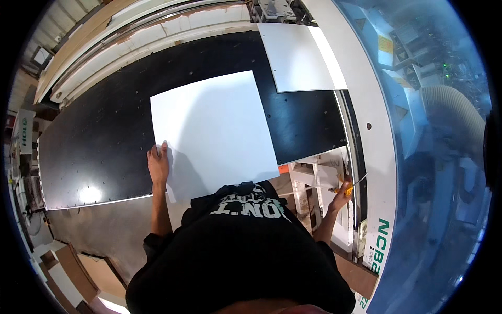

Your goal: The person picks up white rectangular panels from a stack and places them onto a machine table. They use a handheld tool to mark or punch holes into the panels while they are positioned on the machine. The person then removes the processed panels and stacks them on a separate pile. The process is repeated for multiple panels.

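The left hand (158,166) is the nearer one to the roughly square white panel (214,136): its grip pinches the panel's left edge, thumb on the upper face and fingers curled at the rim, their tips hidden, so nearly all of the panel lies to the right of that grip. No clear long axis shows under the fisheye bend. The panel lies over the black surface (99,146), its near edge reaching past it, up against the person's shirt (235,240). Well apart to the panel's right, the right hand (341,198) is closed round a yellow-handled tool (349,190), its thin metal end pointing away from the panel. A second white panel (300,57) lies beyond the panel's far right corner.
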A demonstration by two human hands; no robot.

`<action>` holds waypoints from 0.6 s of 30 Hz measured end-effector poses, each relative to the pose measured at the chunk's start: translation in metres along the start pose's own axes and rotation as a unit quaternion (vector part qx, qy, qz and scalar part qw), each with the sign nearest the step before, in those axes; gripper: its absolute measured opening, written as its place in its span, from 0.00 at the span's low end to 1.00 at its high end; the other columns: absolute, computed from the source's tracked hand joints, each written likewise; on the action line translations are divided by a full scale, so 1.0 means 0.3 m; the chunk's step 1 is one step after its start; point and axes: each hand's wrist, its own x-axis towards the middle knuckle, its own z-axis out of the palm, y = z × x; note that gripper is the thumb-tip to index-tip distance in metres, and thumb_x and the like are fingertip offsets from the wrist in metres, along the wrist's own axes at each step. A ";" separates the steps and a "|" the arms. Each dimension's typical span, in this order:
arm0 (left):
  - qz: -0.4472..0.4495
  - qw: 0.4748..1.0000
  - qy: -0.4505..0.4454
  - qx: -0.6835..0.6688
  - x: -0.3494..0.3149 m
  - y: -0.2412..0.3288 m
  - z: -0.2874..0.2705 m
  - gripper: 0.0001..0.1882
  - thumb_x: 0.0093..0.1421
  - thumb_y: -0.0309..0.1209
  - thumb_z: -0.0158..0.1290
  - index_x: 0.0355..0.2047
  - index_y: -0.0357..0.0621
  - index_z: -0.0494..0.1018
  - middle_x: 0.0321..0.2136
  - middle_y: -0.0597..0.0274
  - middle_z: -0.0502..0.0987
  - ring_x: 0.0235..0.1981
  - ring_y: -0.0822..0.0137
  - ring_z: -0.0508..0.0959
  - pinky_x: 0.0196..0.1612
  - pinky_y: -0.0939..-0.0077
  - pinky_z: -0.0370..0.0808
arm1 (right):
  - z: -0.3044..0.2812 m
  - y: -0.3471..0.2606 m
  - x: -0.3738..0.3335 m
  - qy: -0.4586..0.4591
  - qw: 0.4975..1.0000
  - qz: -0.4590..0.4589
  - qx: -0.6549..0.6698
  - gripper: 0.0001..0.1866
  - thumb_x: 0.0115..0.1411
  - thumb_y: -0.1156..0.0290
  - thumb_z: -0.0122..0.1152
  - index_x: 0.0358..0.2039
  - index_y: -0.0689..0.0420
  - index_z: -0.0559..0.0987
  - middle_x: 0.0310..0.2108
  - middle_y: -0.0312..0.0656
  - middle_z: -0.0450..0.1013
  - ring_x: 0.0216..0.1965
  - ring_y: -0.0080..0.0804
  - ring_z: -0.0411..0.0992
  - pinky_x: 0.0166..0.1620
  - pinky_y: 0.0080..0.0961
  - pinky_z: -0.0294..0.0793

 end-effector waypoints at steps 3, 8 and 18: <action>0.015 0.999 0.027 0.009 0.024 0.035 -0.004 0.36 0.68 0.56 0.46 0.54 0.28 0.70 0.47 0.33 0.73 0.51 0.37 0.74 0.54 0.52 0.70 | 0.120 -0.146 0.086 -0.028 0.999 -0.011 -0.023 0.17 0.70 0.58 0.58 0.42 0.63 0.79 0.31 0.38 0.76 0.34 0.25 0.76 0.39 0.22 0.74; 0.067 0.997 0.039 0.016 0.099 -0.014 0.026 0.37 0.69 0.55 0.45 0.57 0.27 0.68 0.50 0.33 0.72 0.51 0.36 0.73 0.55 0.52 0.70 | 0.263 -0.145 0.126 -0.357 0.918 0.161 -0.069 0.13 0.67 0.63 0.60 0.34 0.60 0.79 0.20 0.33 0.70 0.22 0.20 0.71 0.24 0.22 0.70; 0.060 0.996 0.060 0.020 0.062 0.048 0.025 0.33 0.71 0.50 0.45 0.55 0.25 0.68 0.48 0.35 0.72 0.51 0.38 0.73 0.54 0.53 0.70 | 0.063 -0.097 0.031 0.071 0.925 -0.103 -0.358 0.16 0.66 0.59 0.62 0.41 0.60 0.80 0.30 0.50 0.79 0.32 0.48 0.79 0.35 0.34 0.77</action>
